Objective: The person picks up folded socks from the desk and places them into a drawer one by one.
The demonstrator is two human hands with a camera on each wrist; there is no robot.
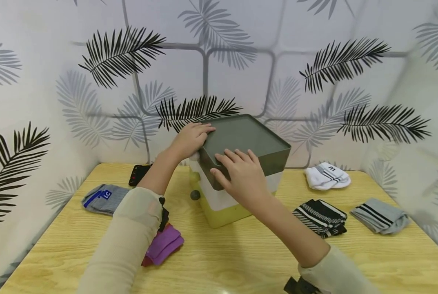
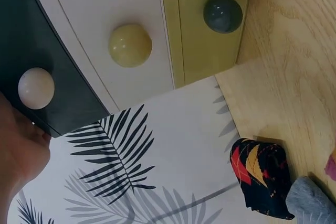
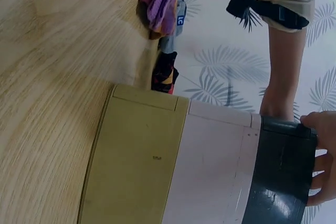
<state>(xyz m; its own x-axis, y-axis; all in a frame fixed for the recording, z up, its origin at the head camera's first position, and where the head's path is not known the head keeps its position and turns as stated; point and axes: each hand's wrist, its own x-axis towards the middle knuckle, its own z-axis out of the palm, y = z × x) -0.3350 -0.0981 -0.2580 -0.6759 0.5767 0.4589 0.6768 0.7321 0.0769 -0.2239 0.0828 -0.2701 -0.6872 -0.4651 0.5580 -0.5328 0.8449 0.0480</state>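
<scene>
A small three-tier drawer box (image 1: 241,132) stands mid-table, with a dark grey top tier, a white middle and a yellow-green base. Round knobs, a white knob (image 2: 36,88), a yellow knob (image 2: 130,45) and a dark knob (image 2: 223,14), sit on its drawer fronts. My left hand (image 1: 191,141) rests on the box's left top edge, fingers laid over the rim. Extended fingers of my right hand (image 1: 242,173) touch the near top edge and lid. In the right wrist view, my right hand (image 3: 326,153) lies against the dark tier.
Left of the box lie folded grey socks (image 1: 106,199), dark patterned socks (image 2: 262,177) and purple socks (image 1: 165,245). On the right are white socks (image 1: 327,176), black-and-white striped socks (image 1: 321,218) and grey striped socks (image 1: 380,216). A leaf-patterned wall (image 1: 241,81) stands behind the wooden table (image 1: 211,261).
</scene>
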